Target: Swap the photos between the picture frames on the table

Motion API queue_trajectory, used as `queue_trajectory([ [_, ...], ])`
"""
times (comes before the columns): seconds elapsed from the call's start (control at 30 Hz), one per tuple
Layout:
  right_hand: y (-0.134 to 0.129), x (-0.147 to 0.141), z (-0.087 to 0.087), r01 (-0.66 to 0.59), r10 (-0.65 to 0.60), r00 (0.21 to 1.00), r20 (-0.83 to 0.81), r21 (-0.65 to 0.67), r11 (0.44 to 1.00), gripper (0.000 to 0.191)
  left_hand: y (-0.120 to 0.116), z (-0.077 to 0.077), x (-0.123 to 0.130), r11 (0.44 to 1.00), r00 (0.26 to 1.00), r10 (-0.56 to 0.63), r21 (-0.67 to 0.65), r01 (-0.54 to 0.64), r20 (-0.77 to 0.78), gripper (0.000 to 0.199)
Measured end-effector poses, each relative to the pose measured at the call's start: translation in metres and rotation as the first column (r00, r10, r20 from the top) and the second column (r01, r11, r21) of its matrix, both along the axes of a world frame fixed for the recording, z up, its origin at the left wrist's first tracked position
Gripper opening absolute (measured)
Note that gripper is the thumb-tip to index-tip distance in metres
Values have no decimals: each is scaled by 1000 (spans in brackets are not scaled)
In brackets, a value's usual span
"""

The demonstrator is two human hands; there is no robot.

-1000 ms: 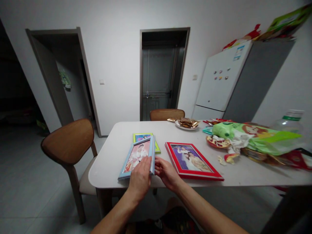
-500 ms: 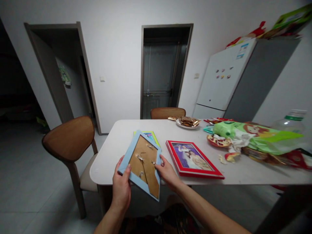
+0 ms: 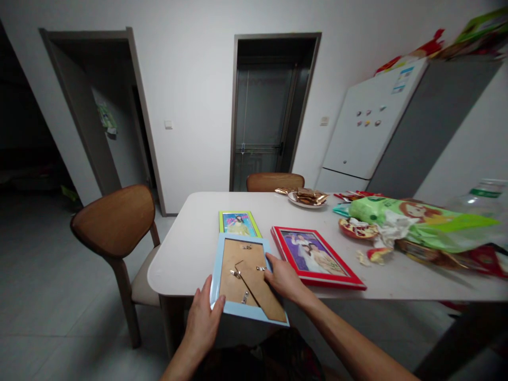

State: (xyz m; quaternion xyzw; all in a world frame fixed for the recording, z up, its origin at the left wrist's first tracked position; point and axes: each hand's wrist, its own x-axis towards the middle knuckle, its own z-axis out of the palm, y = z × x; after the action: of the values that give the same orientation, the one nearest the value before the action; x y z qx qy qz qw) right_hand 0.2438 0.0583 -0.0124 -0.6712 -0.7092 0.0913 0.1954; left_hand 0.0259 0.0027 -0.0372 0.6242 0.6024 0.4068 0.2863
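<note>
A light blue picture frame (image 3: pixel 216 270) is held back side up at the table's front edge, its brown backing board with metal clips and a stand leg showing. My left hand (image 3: pixel 204 315) grips its left edge, thumb on top. My right hand (image 3: pixel 282 276) holds the right edge close to a clip; its fingers underneath are hidden. Just beyond lies a yellow-green picture frame (image 3: pixel 238 224), partly covered by the blue one. To the right, a red picture frame (image 3: pixel 317 256) rests face up on the table, showing a photo of people.
The white table (image 3: pixel 174 254) also bears a plate of wrapped snacks (image 3: pixel 307 198), a cut pomegranate (image 3: pixel 357 228), a green plastic bag (image 3: pixel 420 219) and a clear bottle (image 3: pixel 482 198). Wooden chairs stand left (image 3: pixel 119 225) and behind (image 3: pixel 275 182). A fridge (image 3: pixel 369 121) is at the back right.
The blue picture frame has turned more upright and flatter, moving slightly down and right. More of the yellow-green picture frame shows. Both hands keep their hold, and the view has shifted slightly.
</note>
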Motion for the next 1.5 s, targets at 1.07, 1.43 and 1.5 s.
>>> queue_trajectory([
  [1.07, -3, -7, 0, -66, 54, 991, 122, 89, 994, 29, 32, 2, 4, 988, 858, -135, -4, 153, -496, 51],
  [1.43, -25, -26, 4, -553, 550, 829, -100, 5, 833, 14, 34, -3, 6, 990, 859, -112, 22, 143, -500, 48],
  [1.5, -24, -29, -1, -525, 527, 844, -103, 49, 850, 11, 34, -5, 6, 990, 857, -100, 34, 136, -506, 48],
])
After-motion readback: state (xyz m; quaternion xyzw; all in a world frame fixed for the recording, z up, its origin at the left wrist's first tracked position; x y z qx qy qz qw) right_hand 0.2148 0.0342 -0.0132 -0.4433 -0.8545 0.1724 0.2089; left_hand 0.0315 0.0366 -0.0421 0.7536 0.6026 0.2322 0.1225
